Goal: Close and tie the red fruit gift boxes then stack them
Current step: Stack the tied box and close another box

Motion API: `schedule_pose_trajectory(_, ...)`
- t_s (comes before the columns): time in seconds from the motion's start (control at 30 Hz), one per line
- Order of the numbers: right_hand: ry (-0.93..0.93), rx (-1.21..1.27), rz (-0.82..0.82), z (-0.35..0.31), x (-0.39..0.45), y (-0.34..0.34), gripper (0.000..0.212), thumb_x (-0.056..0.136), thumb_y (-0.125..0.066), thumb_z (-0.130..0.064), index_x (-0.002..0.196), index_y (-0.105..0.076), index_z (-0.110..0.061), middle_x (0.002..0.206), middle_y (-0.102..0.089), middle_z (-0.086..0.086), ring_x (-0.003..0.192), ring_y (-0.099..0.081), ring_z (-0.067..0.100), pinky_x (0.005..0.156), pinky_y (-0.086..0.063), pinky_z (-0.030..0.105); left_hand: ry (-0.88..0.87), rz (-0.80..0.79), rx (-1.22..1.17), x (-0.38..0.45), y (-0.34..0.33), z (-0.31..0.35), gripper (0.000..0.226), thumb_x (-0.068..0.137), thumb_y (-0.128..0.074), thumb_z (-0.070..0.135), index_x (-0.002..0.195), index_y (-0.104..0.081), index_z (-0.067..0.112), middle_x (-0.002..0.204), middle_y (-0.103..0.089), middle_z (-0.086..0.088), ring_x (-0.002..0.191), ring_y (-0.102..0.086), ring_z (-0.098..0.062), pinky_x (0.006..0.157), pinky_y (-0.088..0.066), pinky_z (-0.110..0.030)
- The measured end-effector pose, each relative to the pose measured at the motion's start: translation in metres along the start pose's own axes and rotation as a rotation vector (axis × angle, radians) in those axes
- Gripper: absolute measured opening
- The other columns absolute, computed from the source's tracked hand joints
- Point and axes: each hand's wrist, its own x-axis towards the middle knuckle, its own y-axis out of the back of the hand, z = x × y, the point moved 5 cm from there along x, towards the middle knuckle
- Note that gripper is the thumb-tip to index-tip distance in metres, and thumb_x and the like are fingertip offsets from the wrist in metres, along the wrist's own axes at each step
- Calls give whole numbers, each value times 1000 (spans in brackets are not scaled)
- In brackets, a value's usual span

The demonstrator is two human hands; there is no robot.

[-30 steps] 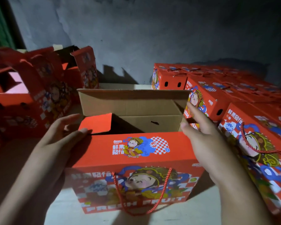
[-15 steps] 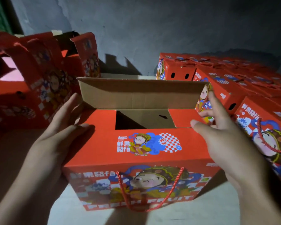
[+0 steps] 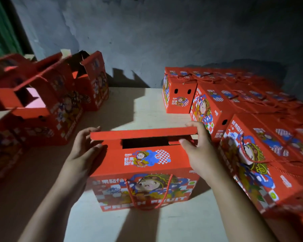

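Observation:
A red fruit gift box [image 3: 164, 170] stands in front of me on the pale table [image 3: 147, 109], cartoon print facing me and a red rope handle [image 3: 162, 198] hanging down its front. Its near top panel lies flat. The far flap [image 3: 143, 133] is almost level, with a dark gap beneath it. My left hand [image 3: 85, 147] pinches the flap's left end, fingers behind and thumb in front. At the flap's right end my right hand [image 3: 198, 151] grips it, fingers over the top and thumb under.
Several closed, tied red boxes [image 3: 180, 102] fill the right side in rows, the nearest one [image 3: 262, 154] close beside my right forearm. Open red boxes [image 3: 42, 110] with raised flaps crowd the left. A grey wall runs behind the table.
The far flap, upright with its brown inside showing before, has swung down towards me to nearly flat. Both hands moved from the side flaps to the far flap's ends.

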Motion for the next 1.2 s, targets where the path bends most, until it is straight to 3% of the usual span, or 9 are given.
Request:
schedule_pose_trajectory(0.07,4,-9,-10,-2,-1,-1,44,95,-70,-33,128,-47,-52,131,-56,-9,93,-62,7,68,-48,22,13,65,52,-6,-7,10,34,104,-63,15,130,-59,36,116,-65,-5,82,-68,-8,64,-56,-23)
schedule_pose_trajectory(0.13,20,-18,-20,-8,-4,-1,57,84,-80,-50,132,-49,-54,140,-51,-22,121,-52,-1,88,-42,17,13,99,195,-8,-9,21,33,104,-62,18,125,-60,43,126,-64,-7,96,-72,-13,72,-52,-20)
schedule_pose_trajectory(0.2,18,12,-16,-12,-7,-1,66,74,-81,-67,132,-53,-54,141,-50,-28,130,-47,-6,101,-40,20,-6,66,476,-9,-10,35,43,93,-71,42,132,-55,47,142,-60,21,122,-64,-1,86,-49,-15)
schedule_pose_trajectory(0.27,28,27,11,-13,-8,0,61,77,-73,-76,130,-58,-49,137,-56,-28,129,-50,-9,105,-44,23,-57,20,703,-11,-12,48,72,82,-75,65,144,-49,37,133,-56,38,117,-62,7,91,-50,-21)
schedule_pose_trajectory(0.47,60,-50,28,-1,3,-3,39,92,-73,-49,128,-72,-35,135,-61,-23,129,-51,-10,116,-43,31,-133,-130,1178,3,-40,74,68,85,-51,73,131,-64,24,124,-64,1,113,-59,-22,93,-47,-33)
schedule_pose_trajectory(0.63,16,-275,-64,-2,11,0,71,82,-52,-81,145,-52,-49,130,-44,-21,122,-46,-5,102,-38,21,-10,-166,1494,18,-60,69,98,75,-23,88,157,-42,38,127,-47,-6,116,-40,-29,101,-43,-43)
schedule_pose_trajectory(0.83,35,-524,-212,-8,19,-3,60,100,-45,-67,155,-38,-45,129,-38,-4,116,-58,19,100,-51,37,-12,-93,1502,14,-64,55,78,89,-24,84,158,-32,49,125,-38,-2,115,-28,-28,97,-50,-49)
schedule_pose_trajectory(1.03,-12,-631,-337,-10,13,-12,54,104,-24,-69,155,-8,-62,163,-20,-8,127,-53,23,82,-49,34,-27,-136,1423,9,-62,51,66,100,-18,76,160,-24,50,161,-34,3,146,-18,-30,104,-49,-54)
schedule_pose_trajectory(1.2,-46,-345,-218,0,10,-17,48,107,-27,-60,154,-25,-62,170,-22,-11,153,-32,16,113,-35,33,45,-157,1345,11,-60,42,54,106,-16,62,160,-16,55,174,-11,5,158,1,-22,119,-35,-53)
